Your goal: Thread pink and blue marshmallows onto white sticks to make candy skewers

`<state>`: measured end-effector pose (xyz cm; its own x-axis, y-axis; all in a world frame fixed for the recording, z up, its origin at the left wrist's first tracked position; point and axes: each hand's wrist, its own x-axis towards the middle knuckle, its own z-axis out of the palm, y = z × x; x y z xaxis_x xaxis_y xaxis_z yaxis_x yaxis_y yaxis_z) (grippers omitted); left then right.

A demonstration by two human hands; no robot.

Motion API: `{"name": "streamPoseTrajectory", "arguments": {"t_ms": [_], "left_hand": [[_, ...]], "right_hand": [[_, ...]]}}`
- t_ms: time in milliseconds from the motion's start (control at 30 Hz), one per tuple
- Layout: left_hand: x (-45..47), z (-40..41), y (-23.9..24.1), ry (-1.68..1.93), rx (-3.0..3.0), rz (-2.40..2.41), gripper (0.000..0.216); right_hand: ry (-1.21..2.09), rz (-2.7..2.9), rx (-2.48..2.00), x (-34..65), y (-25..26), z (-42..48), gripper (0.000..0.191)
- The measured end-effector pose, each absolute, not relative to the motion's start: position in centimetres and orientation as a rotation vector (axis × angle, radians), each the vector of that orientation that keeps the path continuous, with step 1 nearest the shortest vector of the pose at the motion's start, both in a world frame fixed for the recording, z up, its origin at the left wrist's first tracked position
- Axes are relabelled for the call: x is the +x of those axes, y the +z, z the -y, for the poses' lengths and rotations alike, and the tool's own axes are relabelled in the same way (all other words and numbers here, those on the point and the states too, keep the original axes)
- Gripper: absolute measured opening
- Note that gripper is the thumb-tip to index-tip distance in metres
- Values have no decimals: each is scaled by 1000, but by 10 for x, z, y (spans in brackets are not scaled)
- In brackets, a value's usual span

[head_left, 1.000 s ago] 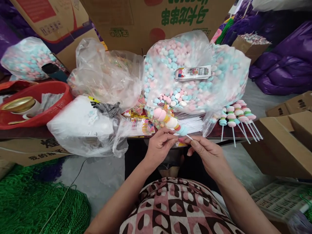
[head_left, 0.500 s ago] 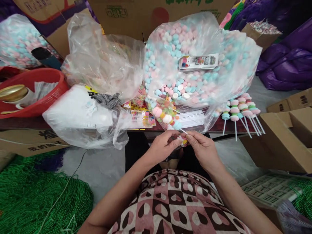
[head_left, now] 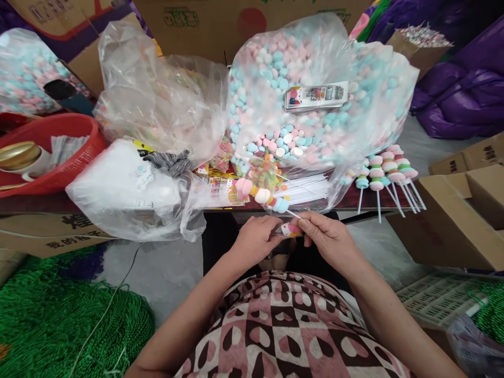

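Between finger and thumb of my right hand (head_left: 321, 233) is the white stick of a marshmallow skewer (head_left: 262, 196). It points up and to the left, with pink, white and blue marshmallows and small gummy rings between them. My left hand (head_left: 258, 236) is closed on one end of a small printed plastic wrapper (head_left: 290, 229). The wrapper's other end meets my right fingers, below the stick. Behind the skewer lie white sticks (head_left: 309, 189) and a bag of colourful gummy rings (head_left: 268, 173). Finished-looking marshmallow skewers (head_left: 389, 168) lie at the table's right edge.
A big clear bag of marshmallows (head_left: 323, 126) carries a stack of printed wrappers (head_left: 317, 97). To the left are a crumpled plastic bag (head_left: 157, 100), a white bag (head_left: 126, 184) and a red basket (head_left: 74, 152). Cardboard boxes (head_left: 449, 226) stand right; green cord (head_left: 71, 310) lies on the floor.
The skewer has swung left and lies flatter. My hands have moved slightly apart, and more of the printed wrapper shows between them.
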<state>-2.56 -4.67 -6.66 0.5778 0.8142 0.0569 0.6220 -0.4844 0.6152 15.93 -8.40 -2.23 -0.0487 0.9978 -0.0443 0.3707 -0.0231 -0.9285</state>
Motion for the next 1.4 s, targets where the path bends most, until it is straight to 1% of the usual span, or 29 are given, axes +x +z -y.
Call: {"name": "streamPoseTrajectory", "arguments": {"t_ms": [67,167,300,367,467,600,733,900,1033,1100,1200,1400], "left_hand": [[-28,45,-67,556,2252,-1119,20],[-35,40,-64,724,2078,-1121,25],[-44,32,-57,898,1843,-1099,32],[-47,30,-55,949,1806,-1075,36],[-49,28,-58,975,1825,-1053,39],[-52,27,-63,971,1940,-1096,39],[-54,22,-64,938,2140,-1035,35],[-55,15,-64,842,2424,-966,26],[-53,12,-63,753,2547,-919,18],[-52,10,-63,744,2574,-893,19],[-52,9,-63,766,2571,-866,22],[-49,9,-64,651,2517,-893,26]], "right_hand": [[1053,1402,-1432,164,-20,84,26],[993,1262,-1379,180,-12,89,23],[979,1299,-1489,212,0,105,19],[939,1374,-1541,222,3,111,22],[843,1491,-1584,230,4,116,32],[732,1644,-1624,235,4,116,43],[645,1784,-1675,245,9,114,47],[675,1825,-1742,259,17,111,48],[659,1841,-1762,264,19,113,40],[649,1795,-1785,264,20,115,38],[689,1729,-1795,260,21,116,39],[720,1701,-1806,260,15,118,51]]}}
